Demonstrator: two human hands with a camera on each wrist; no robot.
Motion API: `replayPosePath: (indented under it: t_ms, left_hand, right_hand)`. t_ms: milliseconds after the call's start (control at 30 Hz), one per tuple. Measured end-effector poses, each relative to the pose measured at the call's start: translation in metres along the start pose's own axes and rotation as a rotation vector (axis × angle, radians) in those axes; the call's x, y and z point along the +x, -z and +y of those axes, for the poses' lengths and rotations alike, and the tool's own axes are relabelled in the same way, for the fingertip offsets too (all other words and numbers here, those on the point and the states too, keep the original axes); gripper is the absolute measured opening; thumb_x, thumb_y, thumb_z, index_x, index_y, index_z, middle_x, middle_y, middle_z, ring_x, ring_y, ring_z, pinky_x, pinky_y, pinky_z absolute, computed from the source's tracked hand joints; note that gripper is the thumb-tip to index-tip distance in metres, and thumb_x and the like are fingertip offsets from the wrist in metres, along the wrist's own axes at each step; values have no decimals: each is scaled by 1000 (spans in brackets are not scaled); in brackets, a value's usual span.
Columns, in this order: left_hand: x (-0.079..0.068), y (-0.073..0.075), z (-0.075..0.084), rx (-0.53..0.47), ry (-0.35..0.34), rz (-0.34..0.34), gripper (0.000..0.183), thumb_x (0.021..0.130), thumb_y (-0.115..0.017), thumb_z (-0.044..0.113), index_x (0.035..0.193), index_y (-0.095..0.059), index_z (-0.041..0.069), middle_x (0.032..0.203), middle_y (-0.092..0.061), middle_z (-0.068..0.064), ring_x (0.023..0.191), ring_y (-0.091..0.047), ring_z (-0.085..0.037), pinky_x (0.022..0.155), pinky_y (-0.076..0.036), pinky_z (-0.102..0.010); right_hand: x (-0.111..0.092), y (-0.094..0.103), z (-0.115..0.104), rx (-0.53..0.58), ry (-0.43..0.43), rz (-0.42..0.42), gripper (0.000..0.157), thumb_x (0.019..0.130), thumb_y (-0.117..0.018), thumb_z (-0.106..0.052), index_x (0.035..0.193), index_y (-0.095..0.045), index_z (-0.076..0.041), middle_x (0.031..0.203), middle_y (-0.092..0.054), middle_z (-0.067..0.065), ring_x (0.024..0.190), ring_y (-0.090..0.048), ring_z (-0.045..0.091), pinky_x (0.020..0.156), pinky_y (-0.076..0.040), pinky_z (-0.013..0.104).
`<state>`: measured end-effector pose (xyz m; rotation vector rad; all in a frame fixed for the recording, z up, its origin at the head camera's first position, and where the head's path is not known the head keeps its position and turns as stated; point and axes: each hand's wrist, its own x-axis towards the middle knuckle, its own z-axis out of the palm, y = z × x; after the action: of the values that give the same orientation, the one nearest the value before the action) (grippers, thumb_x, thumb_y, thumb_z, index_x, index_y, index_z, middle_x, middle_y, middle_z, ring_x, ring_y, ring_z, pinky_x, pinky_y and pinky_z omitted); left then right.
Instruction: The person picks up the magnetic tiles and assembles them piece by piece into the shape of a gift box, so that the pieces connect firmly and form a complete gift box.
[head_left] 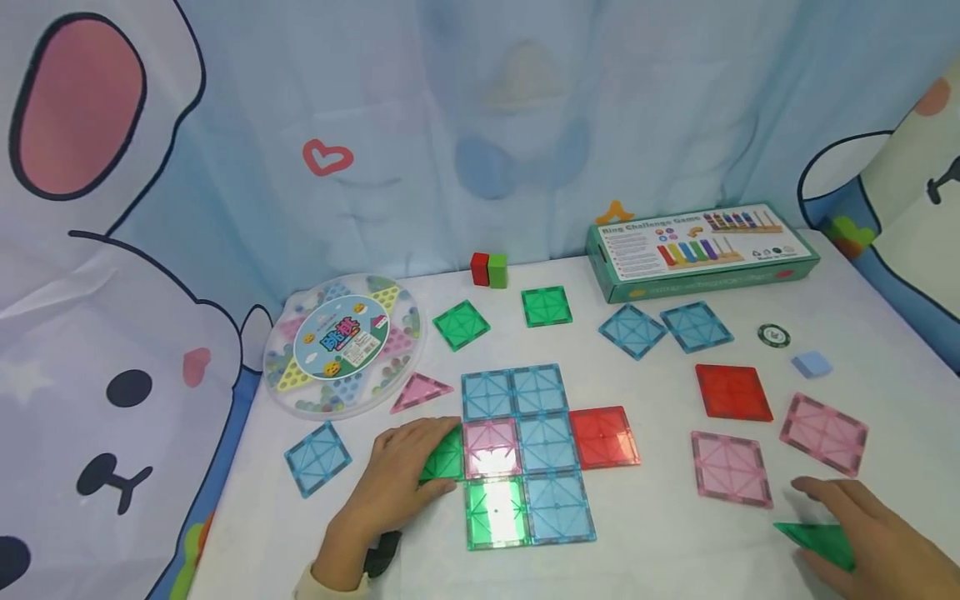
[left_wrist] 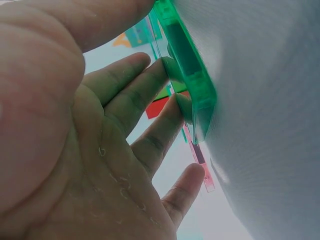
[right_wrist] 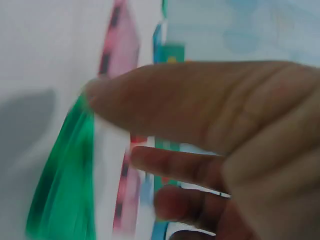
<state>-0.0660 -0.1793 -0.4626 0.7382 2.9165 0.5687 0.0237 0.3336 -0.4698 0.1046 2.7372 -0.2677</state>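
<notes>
My left hand (head_left: 401,467) pinches a green square magnetic tile (head_left: 446,457) by its edges, thumb on the near side and fingers over the far side. In the left wrist view this tile (left_wrist: 192,75) stands edge-on above the white cloth. Its right edge is against a pink square tile (head_left: 491,448) in a block of joined blue, pink and green tiles. My right hand (head_left: 873,533) is at the lower right, fingers spread over a green triangular tile (head_left: 817,542). The right wrist view, blurred, has the thumb tip at the corner of this green tile (right_wrist: 70,180), the other fingers apart from it.
A red tile (head_left: 604,437) adjoins the block's right side. Pink tiles (head_left: 731,468) and a red tile (head_left: 733,392) lie near my right hand. Behind are a boxed game (head_left: 705,279), two small blocks (head_left: 489,271) and a round game board (head_left: 285,392).
</notes>
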Motion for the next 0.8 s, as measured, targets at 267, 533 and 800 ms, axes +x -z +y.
replayPosePath:
  t_ms: [267,533,800]
  left_hand:
    - [1,0,0,-14,-1,-14,77,82,-70,45,147,-30,33,145,-39,13,135,-32,-15,101,-25,-54]
    - [1,-1,1,-9,23,-25,78,81,-69,47,147,-29,35,146,-37,15,135,-30,-13,103,-25,-52]
    - [1,0,1,-9,22,-15,78,81,-70,46,147,-30,34,146,-38,14,135,-31,-14,103,-25,-52]
  right_hand:
    - [20,7,-59,-38,133,140,92,65,-82,-44,139,-40,-8,134,-39,28,113,-44,51,81,-43,63]
    - [9,4,-91,37,151,-20,81,59,-80,-56,130,-57,-25,133,-49,8,107,-55,33,76,-53,47]
    - [-6,-4,-154,54,385,64,50,67,-78,-53,114,-65,-42,131,-48,-9,99,-60,12,77,-54,32]
